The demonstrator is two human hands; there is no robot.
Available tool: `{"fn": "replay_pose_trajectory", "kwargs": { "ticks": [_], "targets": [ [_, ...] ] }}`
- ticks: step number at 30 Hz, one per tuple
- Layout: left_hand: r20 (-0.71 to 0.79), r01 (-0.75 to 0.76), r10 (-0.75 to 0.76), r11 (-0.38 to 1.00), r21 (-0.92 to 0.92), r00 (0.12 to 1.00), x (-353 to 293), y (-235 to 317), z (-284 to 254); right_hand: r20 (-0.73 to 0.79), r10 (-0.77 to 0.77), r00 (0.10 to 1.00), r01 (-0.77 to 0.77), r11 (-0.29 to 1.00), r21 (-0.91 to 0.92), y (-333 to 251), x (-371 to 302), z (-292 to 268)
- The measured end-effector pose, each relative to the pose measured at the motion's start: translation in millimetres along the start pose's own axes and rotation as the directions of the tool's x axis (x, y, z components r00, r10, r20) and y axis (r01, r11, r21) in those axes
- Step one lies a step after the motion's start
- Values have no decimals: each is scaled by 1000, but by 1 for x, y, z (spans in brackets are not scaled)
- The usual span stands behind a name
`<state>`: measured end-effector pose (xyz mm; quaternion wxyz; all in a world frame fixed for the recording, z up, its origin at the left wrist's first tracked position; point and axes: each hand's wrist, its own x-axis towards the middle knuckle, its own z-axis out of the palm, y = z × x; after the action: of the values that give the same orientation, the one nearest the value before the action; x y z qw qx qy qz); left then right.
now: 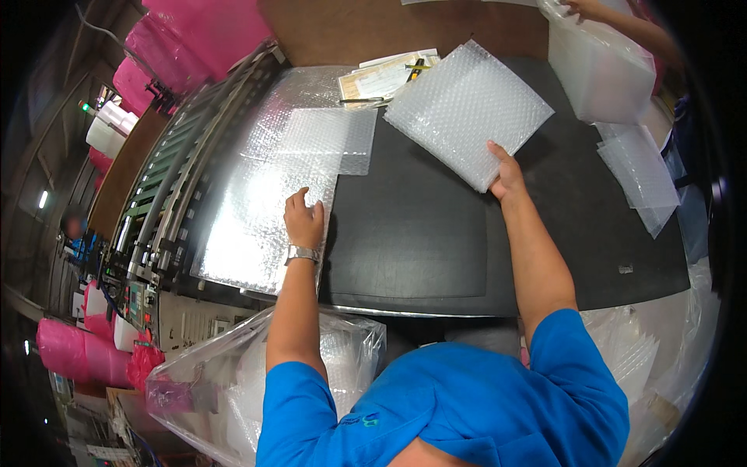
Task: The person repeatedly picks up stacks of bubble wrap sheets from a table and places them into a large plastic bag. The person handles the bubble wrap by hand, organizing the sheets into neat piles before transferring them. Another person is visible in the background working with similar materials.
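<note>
My right hand (pixel 506 173) grips the near corner of a stack of square bubble wrap sheets (pixel 471 113), thumb on top. The stack is held tilted, a corner toward me, above the black work table (pixel 405 241). Over to the left, my left hand (pixel 304 220), with a metal watch at the wrist, is over a long shiny bubble wrap sheet (pixel 249 222). Its fingers are slightly bent and apart, with nothing seen in them. Smaller cut bubble wrap pieces (pixel 331 140) lie across that long sheet, beyond my left hand.
A roller machine (pixel 167 179) borders the table's left side. Papers (pixel 381 74) and a yellow-black cutter (pixel 418 68) lie at the back. Loose bubble wrap sheets (pixel 640 175) rest at the right edge. Another person's hand (pixel 583 9) touches a plastic-wrapped stack (pixel 599 70).
</note>
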<state>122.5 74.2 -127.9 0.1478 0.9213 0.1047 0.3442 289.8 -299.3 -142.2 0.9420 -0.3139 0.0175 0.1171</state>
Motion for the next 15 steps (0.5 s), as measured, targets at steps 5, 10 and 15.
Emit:
{"fn": "replay_pose_trajectory", "kwargs": {
  "ticks": [5,10,15],
  "targets": [
    [79,-130,106,896,425,991,-1,37,-4,-7,-13,1000,13,999,-47,2,-2,-2],
    [492,-242,5,875,419,870,5,34,4,-2,6,1000,-6,1000,-29,2,-6,7],
    [602,-153,-174,878,453,779,12,68,0,0,14,1000,-14,1000,-15,3,1,-4]
  ]
}}
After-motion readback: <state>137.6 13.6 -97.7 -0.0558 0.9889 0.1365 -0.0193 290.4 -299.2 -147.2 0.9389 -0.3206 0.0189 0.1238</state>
